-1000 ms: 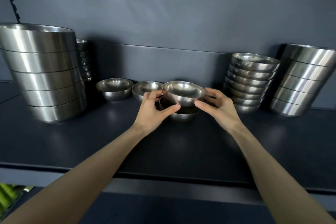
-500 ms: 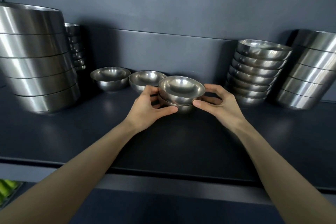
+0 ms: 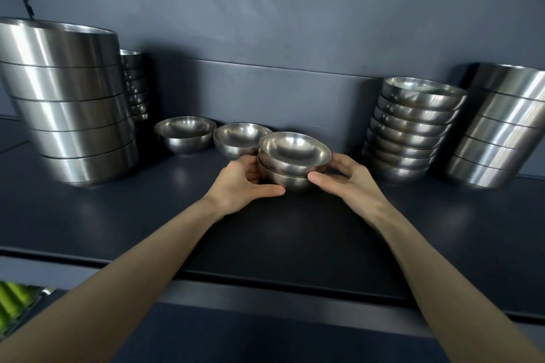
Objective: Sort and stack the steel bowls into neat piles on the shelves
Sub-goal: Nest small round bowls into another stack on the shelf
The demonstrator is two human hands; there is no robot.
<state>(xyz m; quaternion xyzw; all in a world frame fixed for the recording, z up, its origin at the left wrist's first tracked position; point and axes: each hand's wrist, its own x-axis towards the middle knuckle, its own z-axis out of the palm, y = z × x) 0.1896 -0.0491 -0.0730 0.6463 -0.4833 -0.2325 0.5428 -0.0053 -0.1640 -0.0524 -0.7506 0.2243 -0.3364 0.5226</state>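
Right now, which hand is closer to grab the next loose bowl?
Left. The left hand sits right beside the nearest loose bowl; the right hand holds the far side of the pile.

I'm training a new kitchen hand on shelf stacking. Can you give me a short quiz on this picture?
1. True or false: both the left hand and the right hand hold the nested bowls.
2. How many loose bowls stand on the shelf left of the nested bowls? A one, B two, C four.
3. Fill in: the pile of rounded bowls stands to the ____ of the nested bowls.
Key: 1 true; 2 B; 3 right.
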